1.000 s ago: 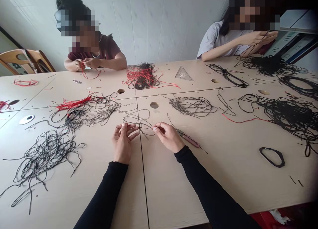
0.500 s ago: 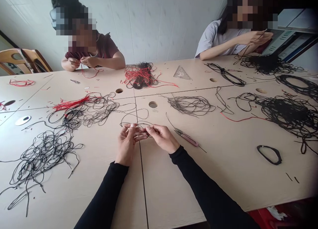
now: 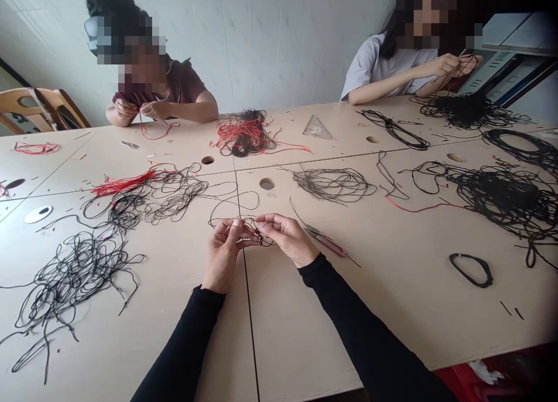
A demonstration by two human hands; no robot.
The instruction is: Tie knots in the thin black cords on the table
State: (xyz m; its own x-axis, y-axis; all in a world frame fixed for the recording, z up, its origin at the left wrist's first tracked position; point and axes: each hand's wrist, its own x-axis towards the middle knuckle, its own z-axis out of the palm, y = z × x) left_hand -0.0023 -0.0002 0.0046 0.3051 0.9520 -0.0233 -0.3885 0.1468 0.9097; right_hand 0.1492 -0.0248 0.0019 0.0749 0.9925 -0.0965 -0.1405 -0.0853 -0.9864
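My left hand (image 3: pixel 223 254) and my right hand (image 3: pixel 285 237) meet above the table's middle seam, fingertips pinched together on a thin black cord (image 3: pixel 257 234). The cord loops away from my fingers over the table towards the far side (image 3: pixel 226 207). Both my arms are in black sleeves. A pink-handled small cutter (image 3: pixel 329 243) lies just right of my right hand.
Tangles of black cord lie at left (image 3: pixel 74 271), centre (image 3: pixel 333 184) and right (image 3: pixel 501 196); red cord bundles (image 3: pixel 122 184) (image 3: pixel 242 135) lie farther off. A black finished loop (image 3: pixel 471 269) rests at right. Two other people work cords across the table (image 3: pixel 392 309).
My hands have come together: a second ago they were apart with the cord stretched between them, now the fingertips nearly touch over the seam.
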